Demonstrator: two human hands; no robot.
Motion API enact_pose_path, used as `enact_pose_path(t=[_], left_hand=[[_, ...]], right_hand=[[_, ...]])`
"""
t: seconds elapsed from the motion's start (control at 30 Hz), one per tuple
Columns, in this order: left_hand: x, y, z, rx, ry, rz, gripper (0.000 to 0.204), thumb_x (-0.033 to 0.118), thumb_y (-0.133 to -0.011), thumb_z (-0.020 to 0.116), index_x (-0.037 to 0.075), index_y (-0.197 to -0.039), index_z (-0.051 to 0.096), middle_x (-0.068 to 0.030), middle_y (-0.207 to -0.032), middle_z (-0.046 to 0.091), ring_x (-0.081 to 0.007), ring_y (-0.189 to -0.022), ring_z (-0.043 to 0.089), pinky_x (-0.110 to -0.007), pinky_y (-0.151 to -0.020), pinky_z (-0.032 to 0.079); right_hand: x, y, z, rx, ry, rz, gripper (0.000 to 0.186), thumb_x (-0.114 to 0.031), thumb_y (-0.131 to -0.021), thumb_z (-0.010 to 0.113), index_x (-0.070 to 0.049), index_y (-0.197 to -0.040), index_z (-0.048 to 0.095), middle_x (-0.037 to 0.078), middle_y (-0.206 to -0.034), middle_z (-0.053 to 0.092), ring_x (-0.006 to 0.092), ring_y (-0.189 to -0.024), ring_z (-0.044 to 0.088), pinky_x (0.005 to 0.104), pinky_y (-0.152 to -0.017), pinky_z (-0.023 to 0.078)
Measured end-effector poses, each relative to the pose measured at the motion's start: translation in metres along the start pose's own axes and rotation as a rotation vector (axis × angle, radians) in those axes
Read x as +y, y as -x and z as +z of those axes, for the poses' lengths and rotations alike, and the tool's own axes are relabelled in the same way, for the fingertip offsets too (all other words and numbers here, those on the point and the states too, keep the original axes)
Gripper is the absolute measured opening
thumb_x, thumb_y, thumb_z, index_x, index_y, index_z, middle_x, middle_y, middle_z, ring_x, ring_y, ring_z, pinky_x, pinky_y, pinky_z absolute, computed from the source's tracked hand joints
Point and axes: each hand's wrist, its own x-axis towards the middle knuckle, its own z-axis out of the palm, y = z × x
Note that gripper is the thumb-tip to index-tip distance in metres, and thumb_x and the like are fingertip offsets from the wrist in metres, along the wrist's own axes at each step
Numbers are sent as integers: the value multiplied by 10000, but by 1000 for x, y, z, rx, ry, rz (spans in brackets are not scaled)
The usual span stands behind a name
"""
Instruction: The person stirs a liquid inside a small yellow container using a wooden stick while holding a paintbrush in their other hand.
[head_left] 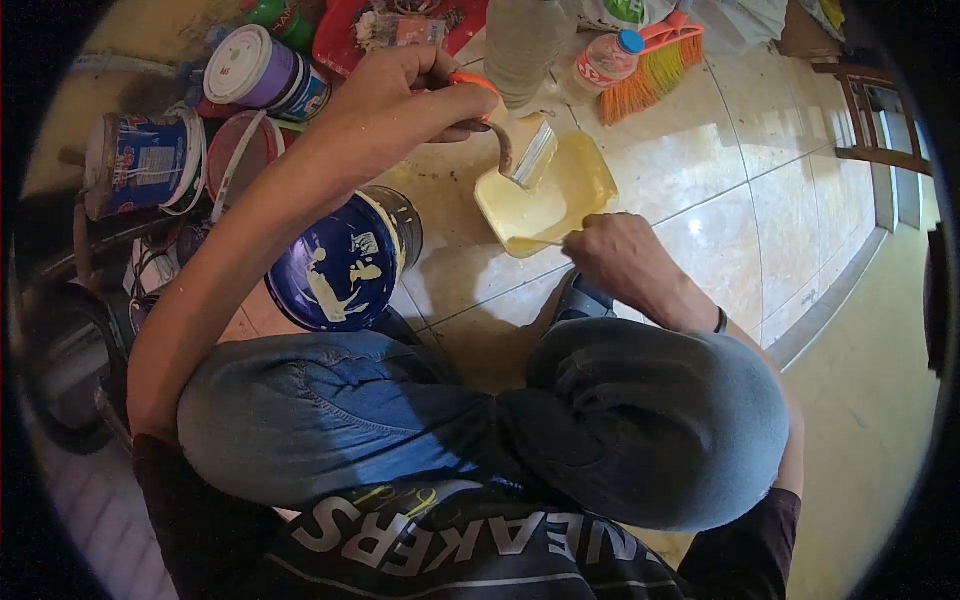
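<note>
A yellow rectangular tub [598, 170] holding pale yellow paint rests on the tiled floor in front of me. My left hand [435, 95] is closed round an orange-handled tool [503, 150] with a curved, stained neck. Its neck reaches down to the tub, beside a silvery flat piece [540, 150]; I cannot tell whether the two are joined. At the tub's near right corner, my right hand [622, 255] grips a thin stick [537, 241], and the stick's far end reaches into the paint. The fingers of the right hand are partly hidden.
Left of the tub stands a bucket with a blue, paint-smeared lid [335, 270]. Paint pails [150, 165] and a white-lidded tub [240, 65] crowd the left. Beyond are a large clear bottle [525, 50], a blue-capped bottle [605, 68] and an orange-bristled broom [655, 80]. A wooden chair [880, 115] stands far right.
</note>
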Motion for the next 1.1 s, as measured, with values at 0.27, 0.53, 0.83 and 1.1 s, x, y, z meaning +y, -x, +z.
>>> enact_pose_path(t=[0.27, 0.53, 0.83, 1.1], left_hand=[[-1, 1, 0, -2, 10, 19, 398, 296, -933, 803, -51, -1098, 697, -115, -995, 748, -143, -890, 753, -245, -828, 608], [0, 2, 2, -12, -10, 15, 417, 309, -928, 805, -52, -1106, 698, -114, -989, 739, -144, -891, 753, -248, -840, 607], [-3, 2, 1, -83, -64, -5, 336, 267, -981, 782, -19, -1133, 690, -107, -1072, 724, -166, -1010, 750, -295, -925, 627], [-7, 2, 1, -45, -43, 25, 340, 296, -943, 792, -9, -1066, 707, -93, -1005, 727, -147, -933, 747, -281, -848, 609]], right_hand=[[10, 12, -5, 17, 14, 45, 157, -130, -923, 651, -36, -819, 721, 188, -781, 681, 396, -757, 713, 502, -698, 569], [24, 11, -17, 29, 50, 100, 182, -107, -909, 660, -5, -773, 725, 215, -814, 710, 395, -790, 736, 498, -699, 584], [29, 10, -27, 3, 185, 214, 144, -135, -906, 713, -15, -841, 758, 216, -857, 692, 391, -802, 731, 471, -714, 590], [38, 10, -30, 47, 159, 184, 124, -91, -900, 688, -12, -812, 724, 223, -918, 654, 390, -788, 727, 482, -685, 591]])
